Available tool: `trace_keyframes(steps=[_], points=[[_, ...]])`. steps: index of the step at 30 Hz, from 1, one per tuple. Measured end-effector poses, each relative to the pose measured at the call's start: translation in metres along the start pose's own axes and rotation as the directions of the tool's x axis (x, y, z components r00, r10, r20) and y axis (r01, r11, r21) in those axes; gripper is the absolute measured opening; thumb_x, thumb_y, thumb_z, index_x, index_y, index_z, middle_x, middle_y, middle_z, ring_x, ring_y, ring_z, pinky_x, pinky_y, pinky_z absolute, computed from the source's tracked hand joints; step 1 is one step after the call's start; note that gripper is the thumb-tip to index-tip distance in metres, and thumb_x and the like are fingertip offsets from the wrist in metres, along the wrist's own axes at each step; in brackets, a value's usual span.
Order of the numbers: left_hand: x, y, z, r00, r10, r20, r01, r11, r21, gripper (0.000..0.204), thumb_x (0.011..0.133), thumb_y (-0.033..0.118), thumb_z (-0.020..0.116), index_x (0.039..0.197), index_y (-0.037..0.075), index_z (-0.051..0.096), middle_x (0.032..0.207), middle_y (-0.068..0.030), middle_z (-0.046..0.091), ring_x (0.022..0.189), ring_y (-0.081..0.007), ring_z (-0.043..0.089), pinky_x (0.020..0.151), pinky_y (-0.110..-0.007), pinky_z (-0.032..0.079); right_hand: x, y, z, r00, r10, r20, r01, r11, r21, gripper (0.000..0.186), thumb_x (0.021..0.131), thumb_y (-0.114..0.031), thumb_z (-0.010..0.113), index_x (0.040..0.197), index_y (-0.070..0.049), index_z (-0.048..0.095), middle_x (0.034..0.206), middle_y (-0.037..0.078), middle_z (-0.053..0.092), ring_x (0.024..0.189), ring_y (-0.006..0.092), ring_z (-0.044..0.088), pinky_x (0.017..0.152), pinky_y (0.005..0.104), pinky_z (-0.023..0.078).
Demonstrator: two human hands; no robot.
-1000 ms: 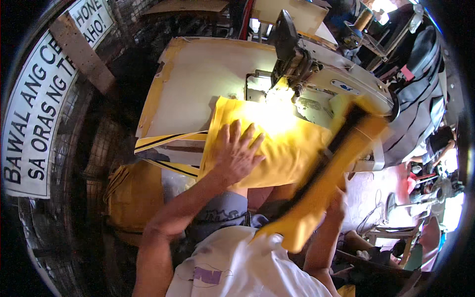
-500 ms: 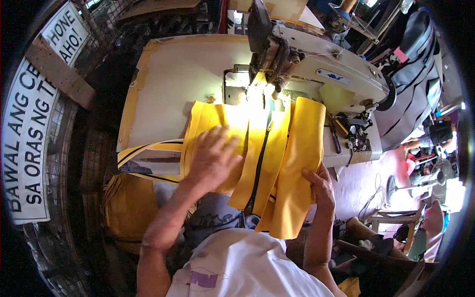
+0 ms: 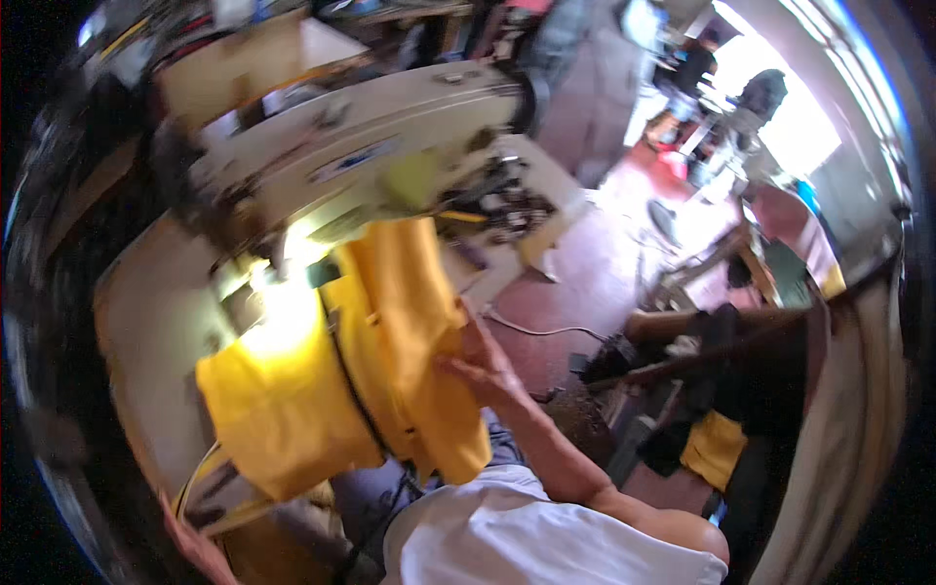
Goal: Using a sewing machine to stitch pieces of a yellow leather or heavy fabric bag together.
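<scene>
A yellow fabric piece (image 3: 292,400) with a dark zipper (image 3: 353,380) running down it lies under the lit needle area of a sewing machine (image 3: 409,122). Its right part is folded up into a loose flap. My right hand (image 3: 486,369) grips the right edge of that flap, thumb on top and fingers mostly behind. A yellow strap with dark edging (image 3: 200,475) loops out at the fabric's lower left. Close to this strap is my left hand (image 3: 185,536), low at the left; it is blurred and its fingers cannot be made out.
The pale machine table (image 3: 146,322) reaches out to the left. Small metal parts and tools (image 3: 502,200) sit on its right end. A white cable (image 3: 551,331) crosses the reddish floor. Another yellow cloth (image 3: 714,448) lies at the lower right. A person (image 3: 692,73) is far off.
The view has swung right, so the machine and fabric appear further left. My left hand has come off the fabric's top and down toward the strap. My right hand keeps the flap's edge.
</scene>
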State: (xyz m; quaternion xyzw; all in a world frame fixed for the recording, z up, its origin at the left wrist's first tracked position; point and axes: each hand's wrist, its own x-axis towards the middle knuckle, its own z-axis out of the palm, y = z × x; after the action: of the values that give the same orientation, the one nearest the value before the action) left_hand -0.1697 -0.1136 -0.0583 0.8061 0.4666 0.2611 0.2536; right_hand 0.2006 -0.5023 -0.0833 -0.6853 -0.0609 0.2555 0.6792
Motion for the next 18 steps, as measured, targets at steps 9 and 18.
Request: trace_keyframes(steps=[9,18], points=[[-0.006,0.068,-0.042,0.986,-0.163,-0.044,0.166,0.981,0.097,0.035,0.104,0.018,0.040,0.135,0.006,0.051,0.129,-0.0161,0.059,0.115,-0.0318,0.057,0.095,-0.043,0.044,-0.026,-0.076,-0.005,0.935,-0.350,0.057,0.339,0.831,-0.441,0.069,0.084,0.002,0.066,0.148,-0.010,0.045,0.123,0.011,0.063,0.113,0.0181,0.057,0.096,0.0305,0.045],[-0.010,0.156,0.044,0.826,0.475,0.304,-0.535,0.830,0.157,0.065,0.085,0.011,0.072,0.144,0.009,0.045,0.148,-0.0198,0.040,0.139,-0.0400,0.036,0.115,-0.049,0.032,0.071,-0.095,-0.102,0.940,-0.337,0.054,0.313,0.790,-0.527,0.077,0.083,0.007,0.066,0.153,-0.008,0.036,0.156,0.010,0.038,0.144,0.0187,0.034,0.115,0.0328,0.033]])
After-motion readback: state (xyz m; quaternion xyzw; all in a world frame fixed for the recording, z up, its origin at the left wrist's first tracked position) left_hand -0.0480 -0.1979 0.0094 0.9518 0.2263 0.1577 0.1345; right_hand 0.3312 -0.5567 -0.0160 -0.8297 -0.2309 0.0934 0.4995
